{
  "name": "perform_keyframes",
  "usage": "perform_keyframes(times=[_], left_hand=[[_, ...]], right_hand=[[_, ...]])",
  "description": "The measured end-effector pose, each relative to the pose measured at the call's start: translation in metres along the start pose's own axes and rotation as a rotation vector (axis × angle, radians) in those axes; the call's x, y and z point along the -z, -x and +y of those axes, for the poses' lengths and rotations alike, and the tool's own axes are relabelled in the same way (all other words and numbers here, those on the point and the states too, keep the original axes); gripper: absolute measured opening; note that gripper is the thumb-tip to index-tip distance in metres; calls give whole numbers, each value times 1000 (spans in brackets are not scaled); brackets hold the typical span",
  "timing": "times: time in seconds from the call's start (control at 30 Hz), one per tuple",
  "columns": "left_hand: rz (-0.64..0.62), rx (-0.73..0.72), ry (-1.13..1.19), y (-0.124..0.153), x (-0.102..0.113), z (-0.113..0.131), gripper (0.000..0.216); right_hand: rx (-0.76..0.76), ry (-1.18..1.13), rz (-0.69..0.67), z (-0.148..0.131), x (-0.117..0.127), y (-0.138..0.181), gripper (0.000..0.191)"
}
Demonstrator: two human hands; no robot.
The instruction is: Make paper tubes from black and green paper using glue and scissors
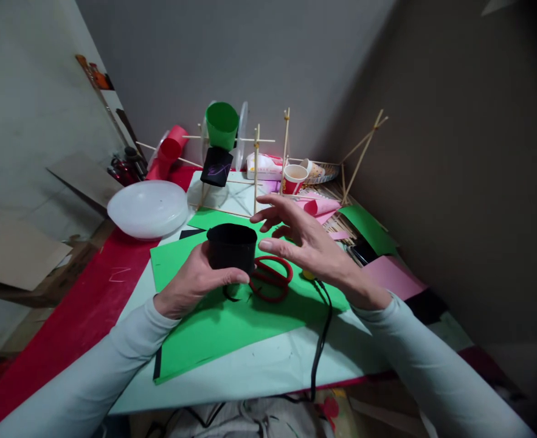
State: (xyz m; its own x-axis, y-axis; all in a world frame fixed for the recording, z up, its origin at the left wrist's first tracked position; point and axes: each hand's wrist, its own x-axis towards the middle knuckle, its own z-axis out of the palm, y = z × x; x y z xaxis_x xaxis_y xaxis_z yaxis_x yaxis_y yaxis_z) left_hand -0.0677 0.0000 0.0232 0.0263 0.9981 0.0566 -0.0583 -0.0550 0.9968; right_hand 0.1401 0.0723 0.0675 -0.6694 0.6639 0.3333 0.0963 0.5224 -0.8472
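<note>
Two hands, both mine, at work over a pale table point(259, 365).

1. Left hand point(194, 285): closed around the black cup point(232, 246), thumb across its near wall, fingers behind. The cup is upright, mouth up, over the big green sheet point(213, 328) near the middle of the table. I cannot tell whether its base touches the sheet.
2. Right hand point(305, 244): open and holding nothing, fingers spread and pointing left. It hovers just right of the black cup, thumb tip near the rim, not touching.
3. Red-handled scissors point(272, 278): flat on the big green sheet, just right of the black cup, below my right palm.
4. Black cable point(319, 340): runs from under my right wrist to the near edge of the table.
5. White dome point(148, 208): far left, resting partly on the red sheet point(67, 310).
6. Stick frame point(256, 167): far side, thin wooden sticks. It carries a green cup point(222, 125), a red cup point(172, 146) to its left, and a dark sleeve point(216, 165) below the green one.
7. Paper cup point(294, 178): red and white, upright, far, just right of the frame.
8. Pink paper point(320, 207): rolled and loose pieces, just beyond my right fingers.
9. Smaller green sheet point(368, 225): right side, well apart from the black cup.
</note>
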Motion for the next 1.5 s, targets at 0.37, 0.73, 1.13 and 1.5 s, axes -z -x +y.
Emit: perform_keyframes(times=[0.37,0.73,1.13,1.5], left_hand=[[345,-244,-399,-14,-2,-40,45],[321,-213,-228,-24,5,-36,76],[416,-191,-404,-21,14,-30,59],[490,-184,-505,-20,26,-20,32]], right_hand=[[-159,186,68,10,-54,-12,85],[-88,400,-10,27,-18,-53,79],[-31,477,-163,79,7,-66,106],[217,525,560,20,22,39,10]])
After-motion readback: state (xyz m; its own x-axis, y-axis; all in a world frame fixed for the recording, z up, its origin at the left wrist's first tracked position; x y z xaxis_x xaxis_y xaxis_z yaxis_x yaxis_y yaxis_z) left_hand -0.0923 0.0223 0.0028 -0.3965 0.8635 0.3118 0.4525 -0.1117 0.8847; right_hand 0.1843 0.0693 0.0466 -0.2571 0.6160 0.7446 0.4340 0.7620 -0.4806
